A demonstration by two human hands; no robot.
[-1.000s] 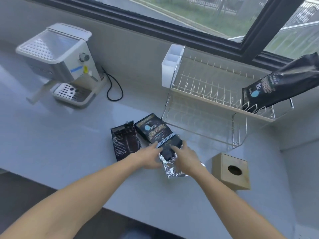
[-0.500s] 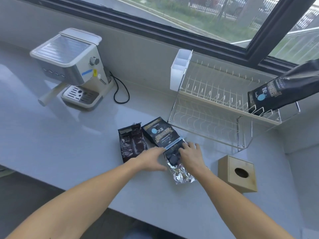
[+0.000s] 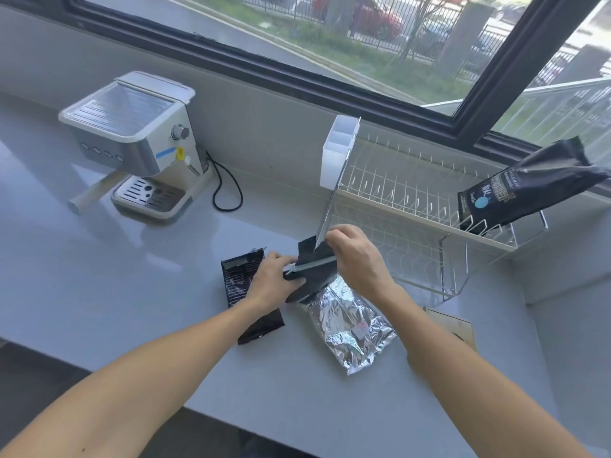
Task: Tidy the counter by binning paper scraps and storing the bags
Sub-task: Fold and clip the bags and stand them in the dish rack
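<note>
Both hands hold one black coffee bag [image 3: 314, 271] raised off the grey counter [image 3: 99, 276], its top folded over. My left hand [image 3: 271, 280] grips its left side, my right hand [image 3: 357, 256] pinches the folded top edge. Under it lies a crumpled silver foil bag [image 3: 350, 322]. A second flat black bag [image 3: 243, 292] lies on the counter to the left, partly under my left wrist. A third black bag [image 3: 525, 186] leans on the upper tier of the dish rack [image 3: 396, 193] at the right.
A white espresso machine [image 3: 132, 143] with a black cord [image 3: 228, 193] stands at the back left. A wooden tissue box [image 3: 453, 328] sits behind my right forearm. The rack's white cutlery holder [image 3: 337, 150] hangs close above my right hand. The counter's front edge runs below my forearms.
The black bag that lay flat on the counter has been lifted and folded by both hands. The silver bag beneath is now more exposed. The camera has moved closer.
</note>
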